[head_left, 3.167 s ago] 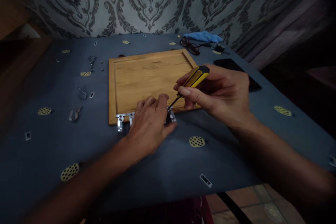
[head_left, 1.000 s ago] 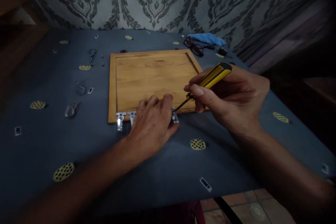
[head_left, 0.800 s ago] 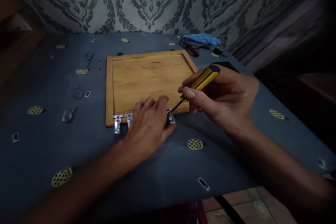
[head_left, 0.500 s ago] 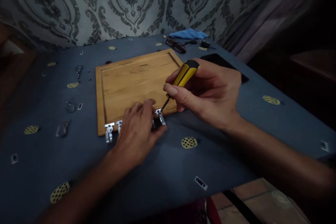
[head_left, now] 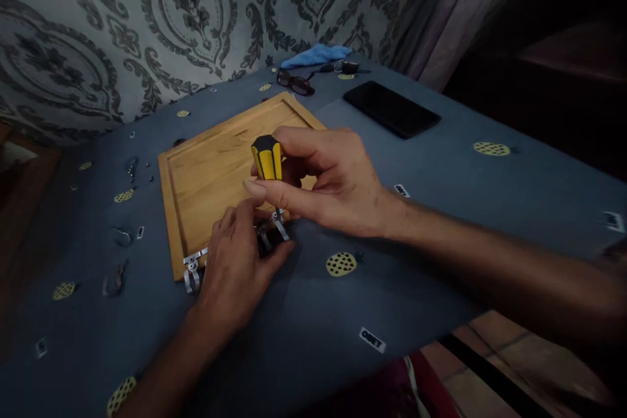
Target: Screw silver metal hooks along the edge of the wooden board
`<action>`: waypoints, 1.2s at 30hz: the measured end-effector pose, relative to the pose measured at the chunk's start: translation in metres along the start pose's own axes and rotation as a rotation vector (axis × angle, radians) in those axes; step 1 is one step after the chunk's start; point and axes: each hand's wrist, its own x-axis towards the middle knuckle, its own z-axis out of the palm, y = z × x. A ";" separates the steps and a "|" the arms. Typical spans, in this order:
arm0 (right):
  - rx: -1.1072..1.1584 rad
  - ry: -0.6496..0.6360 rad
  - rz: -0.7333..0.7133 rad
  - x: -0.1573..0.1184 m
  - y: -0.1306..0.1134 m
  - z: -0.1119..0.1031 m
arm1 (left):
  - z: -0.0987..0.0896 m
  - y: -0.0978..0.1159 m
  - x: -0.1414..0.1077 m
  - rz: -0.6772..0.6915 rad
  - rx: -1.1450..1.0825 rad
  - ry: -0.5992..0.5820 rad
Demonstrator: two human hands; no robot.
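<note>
A yellow and black screwdriver (head_left: 267,162) is gripped by its handle between the thumb and fingers of my right hand (head_left: 333,183). It stands nearly upright over a metal hook rail (head_left: 196,258) on the near edge of a framed wooden board (head_left: 215,173). The screwdriver's shaft is mostly behind my right thumb, and its tip meets the rail's right end. My left hand (head_left: 230,268) is closed over the rail's middle, fingers on the board and thumb by the hook at the right end. That hand hides several hooks.
A black phone (head_left: 392,108) lies at the right. Glasses (head_left: 295,83), a blue cloth (head_left: 317,55) and a small black item (head_left: 351,67) are at the back. On the left are small screws (head_left: 131,168), a loose hook (head_left: 121,236) and a grey metal piece (head_left: 113,281).
The view has turned to the right, uncovering the phone. My right hand has tipped the screwdriver from a slant to nearly upright over the rail. My left hand keeps its hold.
</note>
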 end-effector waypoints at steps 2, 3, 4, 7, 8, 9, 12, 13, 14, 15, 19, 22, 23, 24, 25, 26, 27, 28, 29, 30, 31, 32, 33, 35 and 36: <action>0.000 -0.009 -0.029 0.001 0.000 0.000 | 0.000 -0.001 0.000 0.005 0.001 0.009; -0.002 -0.022 -0.036 0.001 0.000 0.000 | 0.001 -0.001 0.000 0.006 -0.002 0.009; -0.004 -0.031 -0.043 0.001 0.000 -0.001 | 0.001 -0.001 0.000 0.005 -0.006 0.008; -0.023 -0.044 -0.058 0.002 0.002 -0.001 | 0.000 0.000 0.000 -0.008 -0.004 0.012; -0.027 -0.042 -0.064 0.002 0.003 -0.001 | 0.000 0.000 0.001 -0.018 0.001 0.015; -0.023 -0.041 -0.072 0.002 0.003 -0.001 | 0.000 0.001 0.001 -0.030 0.008 0.014; 0.018 -0.050 -0.084 0.003 0.005 0.000 | -0.001 0.002 0.001 -0.066 0.033 0.009; 0.032 -0.050 -0.089 0.003 0.005 0.001 | -0.001 0.003 0.001 -0.074 0.038 0.009; 0.039 -0.047 -0.095 0.003 0.005 0.002 | -0.001 0.003 0.001 -0.078 0.039 0.010; 0.040 -0.042 -0.103 0.003 0.005 0.003 | -0.001 0.003 0.002 -0.081 0.038 0.013; 0.028 -0.026 -0.138 0.003 0.005 0.005 | -0.001 0.004 0.002 -0.101 0.023 0.019; 0.022 -0.061 -0.129 0.004 0.003 0.002 | -0.001 0.004 0.002 -0.111 0.026 0.020; 0.019 -0.084 -0.122 0.005 0.002 0.000 | -0.001 0.004 0.003 -0.112 0.028 0.020; 0.014 -0.113 -0.113 0.006 0.000 -0.002 | -0.001 0.004 0.003 -0.114 0.030 0.020; 0.007 -0.146 -0.104 0.006 -0.003 -0.005 | -0.001 0.004 0.003 -0.117 0.030 0.020; -0.001 -0.182 -0.095 0.007 -0.005 -0.007 | -0.001 0.004 0.003 -0.120 0.028 0.018; -0.009 -0.216 -0.088 0.007 -0.007 -0.009 | -0.001 0.005 0.003 -0.124 0.025 0.014; -0.014 -0.245 -0.087 0.007 -0.008 -0.010 | -0.001 0.005 0.003 -0.128 0.024 0.011; -0.016 -0.264 -0.093 0.007 -0.008 -0.011 | -0.002 0.005 0.003 -0.131 0.025 0.008; -0.014 -0.270 -0.100 0.007 -0.008 -0.011 | -0.002 0.005 0.003 -0.133 0.025 0.005; -0.010 -0.265 -0.108 0.006 -0.006 -0.010 | -0.002 0.006 0.003 -0.133 0.023 0.002; -0.007 -0.254 -0.113 0.006 -0.004 -0.009 | -0.002 0.006 0.003 -0.130 0.019 0.001; -0.004 -0.239 -0.115 0.006 -0.002 -0.008 | -0.003 0.006 0.002 -0.127 0.011 -0.003; 0.006 -0.215 -0.103 0.006 0.002 -0.005 | -0.003 0.006 0.002 -0.124 0.000 -0.003; 0.017 -0.209 -0.092 0.006 0.003 -0.004 | -0.003 0.006 0.002 -0.125 -0.003 -0.002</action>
